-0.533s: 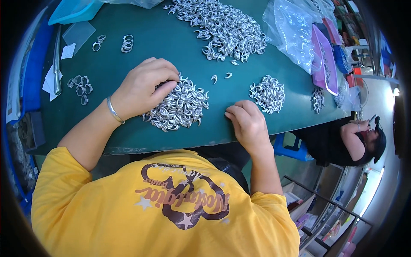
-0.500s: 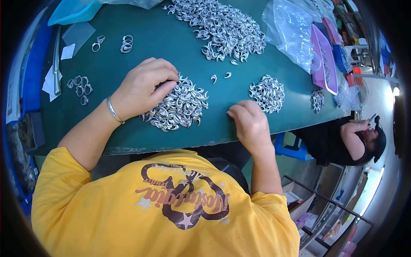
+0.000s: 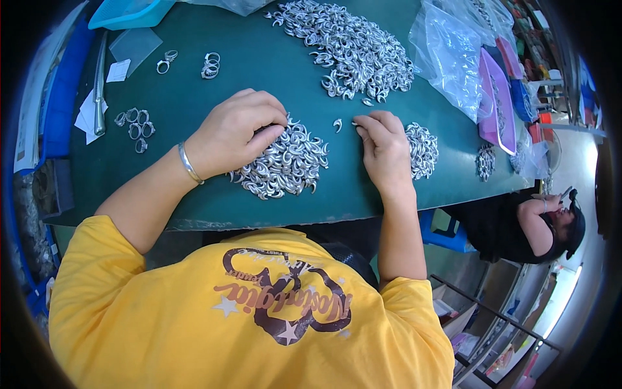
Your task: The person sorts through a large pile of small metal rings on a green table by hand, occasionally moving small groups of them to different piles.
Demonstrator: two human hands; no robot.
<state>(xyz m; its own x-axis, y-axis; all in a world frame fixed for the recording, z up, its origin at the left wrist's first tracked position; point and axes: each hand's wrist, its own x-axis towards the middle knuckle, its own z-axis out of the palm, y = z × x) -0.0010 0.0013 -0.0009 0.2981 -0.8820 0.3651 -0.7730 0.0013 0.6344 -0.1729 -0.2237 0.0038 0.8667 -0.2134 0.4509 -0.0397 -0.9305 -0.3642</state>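
Silver crescent-shaped metal pieces are heaped in a middle pile (image 3: 285, 162) on the green table (image 3: 194, 110). My left hand (image 3: 243, 133) rests against this pile's left side, thumb and fingers pressed together. What they hold, if anything, is hidden. To the right, my right hand (image 3: 387, 149) has thumb and forefinger closed at a small crescent piece (image 3: 355, 123), mostly covered by the fingertips. One loose crescent piece (image 3: 337, 125) lies between that hand and the middle pile. Partly behind my right hand sits a smaller pile (image 3: 422, 152) of similar pieces.
A large heap of crescents (image 3: 350, 48) lies at the back. Several silver rings (image 3: 136, 128) are at the left, near a metal rod (image 3: 99, 97). Clear plastic bags (image 3: 447, 58) and a pink tray (image 3: 489, 117) stand at the right. A person (image 3: 538, 220) sits beyond.
My right hand has moved up and forward from the table's near side to a loose crescent piece and closed its fingertips on it. My left hand stays at the middle pile.
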